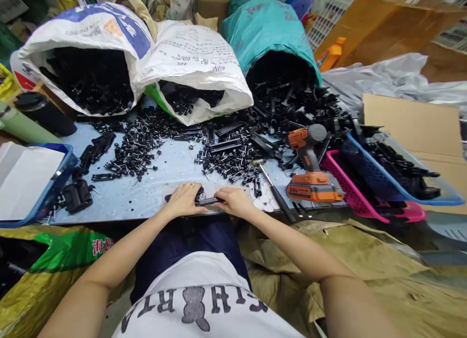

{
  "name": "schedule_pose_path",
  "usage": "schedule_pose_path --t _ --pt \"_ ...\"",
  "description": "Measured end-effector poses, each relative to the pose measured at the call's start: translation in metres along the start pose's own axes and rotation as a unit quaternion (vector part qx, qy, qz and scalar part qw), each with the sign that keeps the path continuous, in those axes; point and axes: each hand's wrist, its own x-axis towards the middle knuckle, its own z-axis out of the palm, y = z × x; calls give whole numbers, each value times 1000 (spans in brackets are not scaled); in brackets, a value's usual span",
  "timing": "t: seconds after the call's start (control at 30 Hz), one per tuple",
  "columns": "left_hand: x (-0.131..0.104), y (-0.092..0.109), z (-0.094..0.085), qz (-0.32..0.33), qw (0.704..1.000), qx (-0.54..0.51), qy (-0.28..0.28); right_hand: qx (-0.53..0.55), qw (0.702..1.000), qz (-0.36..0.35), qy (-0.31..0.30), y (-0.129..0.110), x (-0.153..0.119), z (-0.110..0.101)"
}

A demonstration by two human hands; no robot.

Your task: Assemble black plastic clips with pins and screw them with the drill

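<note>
At the table's front edge, a black plastic part [209,200] with a long arm lies under and between my two hands. My left hand [186,199] presses over its left end, fingers curled around it. With my right hand [233,201] I grip the other end, fingertips bent over it. Much of the part is hidden by my fingers. A hammer [273,187] with a dark handle lies to the right of my right hand. Behind my hands are piles of small black parts with metal pins [134,148] and more black pieces [226,153].
An orange cordless drill [310,165] stands at the right, beside a pink basket [365,206] and a blue basket [397,155] of black parts. White sacks [197,51] and a teal sack [270,26] open toward me at the back. Another blue basket [40,197] stands left.
</note>
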Motion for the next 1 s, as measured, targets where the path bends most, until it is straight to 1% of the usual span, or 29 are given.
schedule_pose_path --t 0.13,0.23,0.3,0.37,0.43,0.5,0.57,0.63,0.67,0.7,0.77,0.83,0.87,0.9,0.97,1.0 --pt "-5 -3 4 7 999 -16 29 -61 997 -19 30 -12 -3 -12" --pt "-9 -7 7 29 998 -22 59 -89 994 -45 35 -19 0 -24" --pt "-10 -8 10 30 997 -29 72 -97 993 -59 35 -20 5 -29" --pt "-11 -7 12 11 996 -36 82 -101 992 -56 41 -17 9 -28" --pt "-8 -6 12 -8 996 -39 77 -92 994 -45 48 -10 12 -19" --pt "2 -9 11 -6 998 -49 46 -67 996 -39 44 -1 13 -6" --pt "24 -16 6 -5 997 -74 30 -40 998 -39 31 9 13 5" --pt "55 -28 0 -50 993 -95 55 -15 998 -45 29 18 15 9" --pt "71 -34 -4 -97 988 -93 76 -3 998 -48 38 22 19 7" --pt "87 -38 -7 -135 984 -90 79 6 997 -46 55 26 26 3" --pt "111 -43 -11 -169 978 -90 78 10 995 -23 100 33 47 -9" --pt "120 -42 -13 -172 977 -95 81 -14 991 15 132 38 80 -21" --pt "119 -41 -14 -171 976 -97 88 -35 990 30 132 40 99 -25" --pt "113 -41 -15 -170 976 -99 98 -59 990 43 120 42 118 -29" --pt "92 -43 -15 -168 973 -98 124 -100 990 65 75 42 153 -30" --pt "78 -45 -15 -171 967 -111 150 -111 990 73 53 41 167 -28"
